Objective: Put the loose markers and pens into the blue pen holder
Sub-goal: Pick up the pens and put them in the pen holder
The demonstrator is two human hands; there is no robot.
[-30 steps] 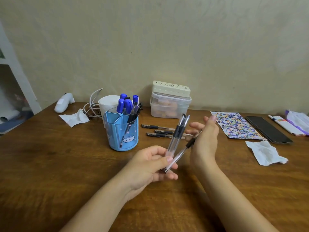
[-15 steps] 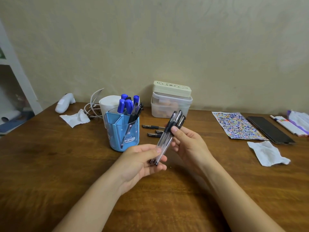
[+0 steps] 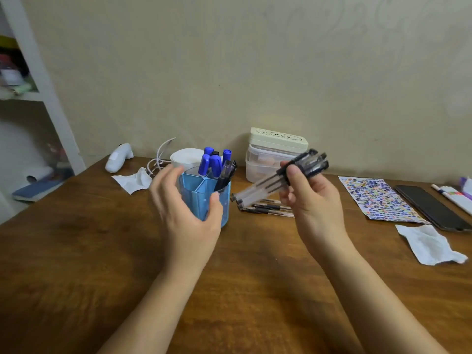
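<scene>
The blue pen holder (image 3: 198, 198) stands on the wooden table with several blue-capped markers (image 3: 213, 162) and a black pen upright in it. My left hand (image 3: 184, 213) is curved around the holder's front, fingers apart, thumb at its right side. My right hand (image 3: 310, 198) holds a bundle of clear pens with black caps (image 3: 278, 180), tilted with the caps up to the right, beside the holder. More loose pens (image 3: 265, 209) lie flat on the table under that bundle.
A white lidded box (image 3: 273, 154) and a white cup (image 3: 185, 157) stand behind the holder. A colourful sticker sheet (image 3: 375, 198), a black phone (image 3: 431, 208) and crumpled tissue (image 3: 429, 244) lie at the right. Cables, tissue and a white device lie at the back left.
My left hand has let go of the pens and moved left to the holder. My right hand now holds the bundle alone, raised and shifted right.
</scene>
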